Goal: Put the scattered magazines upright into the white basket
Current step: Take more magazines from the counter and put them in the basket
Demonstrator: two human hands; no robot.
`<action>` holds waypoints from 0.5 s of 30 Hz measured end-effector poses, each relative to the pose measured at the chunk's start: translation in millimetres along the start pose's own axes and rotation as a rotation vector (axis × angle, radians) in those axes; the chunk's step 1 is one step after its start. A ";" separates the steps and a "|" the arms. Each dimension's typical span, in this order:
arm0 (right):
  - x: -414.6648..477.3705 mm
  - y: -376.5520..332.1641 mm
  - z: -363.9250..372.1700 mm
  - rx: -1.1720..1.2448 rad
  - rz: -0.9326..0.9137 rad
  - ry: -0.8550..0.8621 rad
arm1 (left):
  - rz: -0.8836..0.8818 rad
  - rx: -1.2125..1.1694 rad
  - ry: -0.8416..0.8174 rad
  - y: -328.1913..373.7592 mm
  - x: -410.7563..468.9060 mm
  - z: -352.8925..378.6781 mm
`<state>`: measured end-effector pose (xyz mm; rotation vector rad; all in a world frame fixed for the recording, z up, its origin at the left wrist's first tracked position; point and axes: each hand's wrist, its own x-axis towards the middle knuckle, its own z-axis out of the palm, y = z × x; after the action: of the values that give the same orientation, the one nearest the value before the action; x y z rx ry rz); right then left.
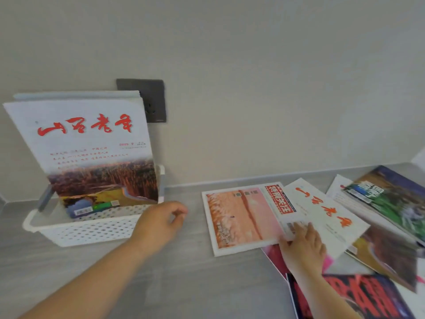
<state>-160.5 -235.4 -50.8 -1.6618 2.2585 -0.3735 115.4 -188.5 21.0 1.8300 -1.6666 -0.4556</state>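
Take the white basket (96, 229) as your marker: it sits on the grey desk (184, 272) against the wall, below and just left of a dark wall socket (147, 100). Inside it, a magazine with red calligraphy on a pale cover (92, 153) already stands upright, leaning back toward the wall, and the top edges of more magazines (76, 95) show behind it.

Your left hand (161, 224) hovers just right of the basket's near right corner. Its grip is loose, fingers curled inward with thumb and forefinger close together, and it holds nothing.

Well to the right of the basket the scattered magazines lie flat and overlapping on the desk. Nearest the basket is a magazine with a pink-orange cover (239, 219). Partly over its right edge lies a white magazine with red characters (322, 210), turned at an angle. Your right hand (301, 247) rests there, fingers spread flat and pressing down where those two overlap; the grip is open, not closed around either one.

Further right of the basket, a magazine with a green and blue cover (391, 199) lies near the wall, and a brownish-covered one (388, 256) sits nearer you than it. A dark magazine with large red lettering (358, 295) lies closest to you, under your right forearm, with a pink-red one (273, 256) peeking out beneath your right hand.
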 end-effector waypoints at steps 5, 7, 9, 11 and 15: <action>6.8 36.7 4.8 -0.133 -0.101 -0.051 | 0.154 0.165 -0.144 35.2 27.4 67.9; 8.3 38.7 7.5 -0.129 -0.122 -0.033 | 0.132 0.186 -0.222 41.2 43.6 94.5; 9.9 40.1 10.4 -0.113 -0.137 -0.013 | 0.057 0.216 -0.293 42.4 64.0 115.7; 10.5 42.1 12.4 -0.094 -0.146 -0.002 | -0.065 0.228 -0.287 40.9 85.2 128.8; 14.1 45.3 15.8 -0.055 -0.152 -0.007 | -0.211 0.344 -0.304 30.6 112.2 140.2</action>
<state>-197.8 -236.0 -84.1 -1.8655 2.1624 -0.3428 20.6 -327.9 -48.1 2.2973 -1.8481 -0.5902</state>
